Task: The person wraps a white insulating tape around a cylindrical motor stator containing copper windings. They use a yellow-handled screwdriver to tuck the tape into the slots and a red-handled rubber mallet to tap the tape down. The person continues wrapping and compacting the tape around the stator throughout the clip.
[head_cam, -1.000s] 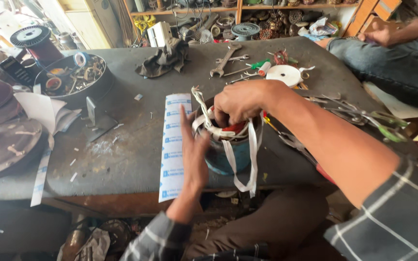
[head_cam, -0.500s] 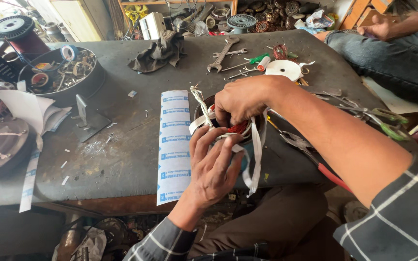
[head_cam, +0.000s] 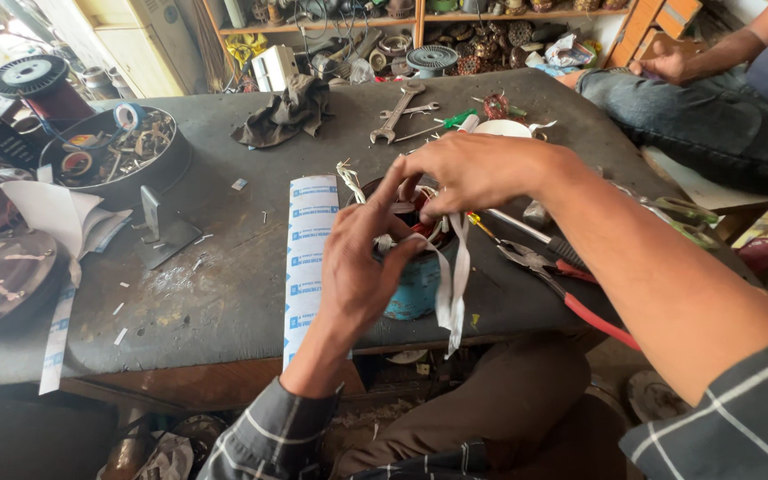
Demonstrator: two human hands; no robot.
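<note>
At bench edge, blue round motor housing (head_cam: 415,289) unmoved. My left hand (head_cam: 357,267) now pinches white cloth tape (head_cam: 453,276) at its rim; right hand (head_cam: 477,169) still grips windings on top.

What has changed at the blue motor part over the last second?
The left hand came up from the table edge onto the blue round part and now touches the white tape at its top. The right hand stayed on top of the part, fingers at the tape. The white strip with blue print, the red-handled pliers and the spanners lie as before.
</note>
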